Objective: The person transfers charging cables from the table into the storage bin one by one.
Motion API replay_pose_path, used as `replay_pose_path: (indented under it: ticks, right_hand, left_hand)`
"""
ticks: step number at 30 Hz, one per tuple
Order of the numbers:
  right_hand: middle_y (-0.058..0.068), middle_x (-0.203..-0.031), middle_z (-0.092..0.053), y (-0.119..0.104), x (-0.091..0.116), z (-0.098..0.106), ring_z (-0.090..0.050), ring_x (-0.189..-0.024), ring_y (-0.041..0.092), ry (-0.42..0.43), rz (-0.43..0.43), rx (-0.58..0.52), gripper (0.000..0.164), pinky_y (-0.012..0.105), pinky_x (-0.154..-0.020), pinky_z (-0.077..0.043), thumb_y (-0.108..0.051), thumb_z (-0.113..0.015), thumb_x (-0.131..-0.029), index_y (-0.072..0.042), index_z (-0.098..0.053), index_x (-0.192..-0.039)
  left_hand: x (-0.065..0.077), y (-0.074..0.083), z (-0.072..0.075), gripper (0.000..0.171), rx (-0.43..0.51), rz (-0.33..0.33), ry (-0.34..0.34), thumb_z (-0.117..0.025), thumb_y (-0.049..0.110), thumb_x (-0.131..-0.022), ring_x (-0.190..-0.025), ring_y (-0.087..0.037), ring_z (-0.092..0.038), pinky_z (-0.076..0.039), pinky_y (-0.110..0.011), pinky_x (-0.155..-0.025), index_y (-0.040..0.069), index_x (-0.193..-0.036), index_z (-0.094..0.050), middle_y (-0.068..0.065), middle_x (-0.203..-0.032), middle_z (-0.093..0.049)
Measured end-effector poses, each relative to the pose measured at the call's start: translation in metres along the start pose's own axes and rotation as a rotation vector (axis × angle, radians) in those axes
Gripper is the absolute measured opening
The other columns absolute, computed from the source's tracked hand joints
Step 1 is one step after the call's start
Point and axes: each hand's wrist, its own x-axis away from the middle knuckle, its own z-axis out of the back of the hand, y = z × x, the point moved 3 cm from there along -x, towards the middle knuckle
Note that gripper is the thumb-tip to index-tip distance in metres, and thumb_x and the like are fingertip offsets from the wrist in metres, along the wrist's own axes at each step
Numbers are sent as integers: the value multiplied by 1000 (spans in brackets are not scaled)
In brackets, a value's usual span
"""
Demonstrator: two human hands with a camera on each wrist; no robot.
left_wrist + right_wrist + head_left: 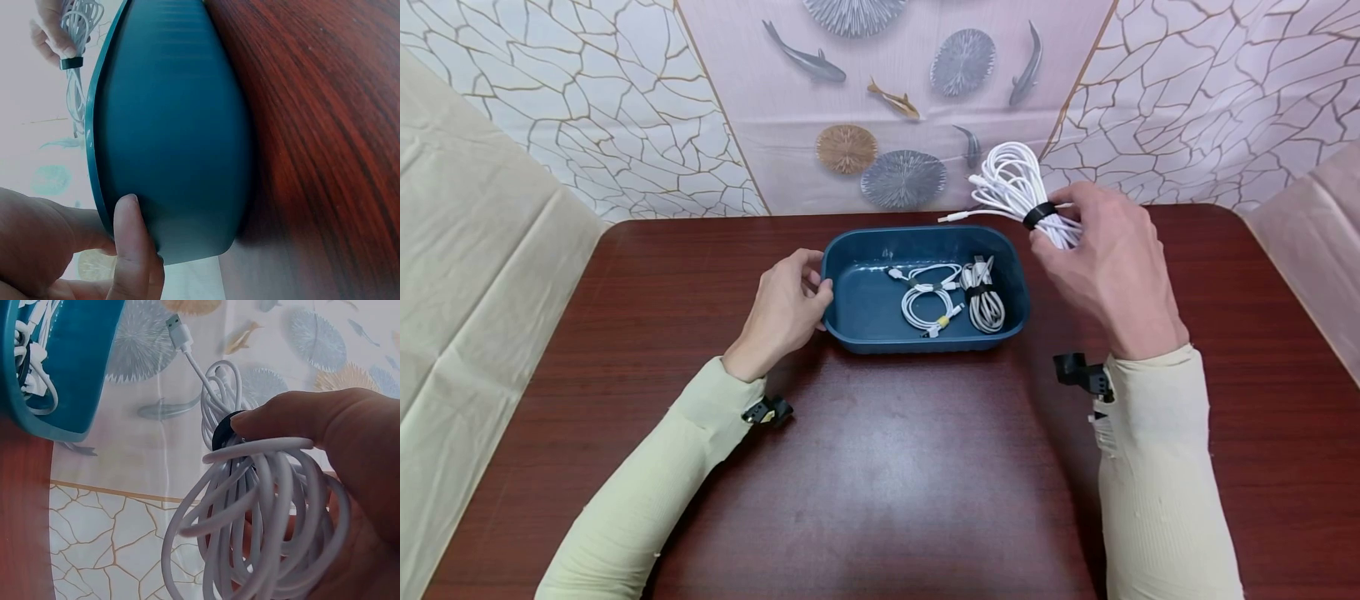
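Note:
My right hand (1112, 258) holds a bundled white USB cable (1013, 179) in the air, above and beyond the right end of a blue plastic bin (880, 343). A black strap (226, 430) binds the cable's middle, with my thumb against it; one USB plug (179, 332) sticks out. At the bin's left end, my left hand (786, 308) pinches the rim and wall, one finger lying along the outside in the left wrist view. Inside the bin lie thin white coiled cables (928, 302) and, to their right, a thicker strapped cable bundle (983, 302).
The bin stands on a dark reddish wooden table (880, 467), near its back edge. Behind rises a patterned cloth backdrop (902, 100) with fish and round motifs. Plain cream cloth (460, 300) hangs at the left side. Small black wrist cameras (767, 410) sit on both sleeves.

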Motion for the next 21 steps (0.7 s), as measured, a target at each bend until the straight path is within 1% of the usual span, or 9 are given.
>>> replay_pose_path:
  ticks: [4,7,12,17,21]
  right_hand:
    - [21,-127,-68,-3,0,0,-59,-110,38,-5,10,-6,40,56,-81,-47,-21,-60,-94,-8,-65,-131]
    - [21,-126,-67,-4,0,-1,-58,-110,37,-12,20,-14,40,54,-82,-47,-22,-61,-94,-6,-64,-132]
    - [21,-124,-68,-6,1,-2,-58,-106,35,-19,36,-17,41,50,-78,-45,-22,-61,-95,-6,-64,-132]
    - [19,-123,-68,-8,1,-4,-59,-103,35,-25,39,-6,40,50,-75,-45,-23,-61,-94,-8,-65,-132]
    - [18,-122,-69,-9,0,-6,-59,-105,35,-42,44,-11,41,52,-77,-47,-23,-61,-95,-7,-65,-132]
  left_hand:
    - [0,0,0,43,-1,3,-1,-59,8,-99,-75,-22,-69,-62,-28,-50,0,-141,-53,-15,-101,-62]
    - [0,-1,0,42,-1,5,-3,-59,9,-100,-76,-23,-69,-62,-28,-50,0,-141,-53,-15,-101,-62]
    - [0,0,0,42,-2,5,-4,-59,9,-100,-75,-23,-69,-62,-28,-50,0,-140,-54,-15,-101,-62]
    - [0,-1,0,42,-1,7,-3,-59,9,-100,-74,-21,-69,-62,-28,-50,0,-140,-54,-15,-101,-62]
    - [-1,-1,0,42,1,8,-3,-59,9,-99,-73,-21,-69,-62,-28,-50,0,-140,-54,-14,-101,-62]
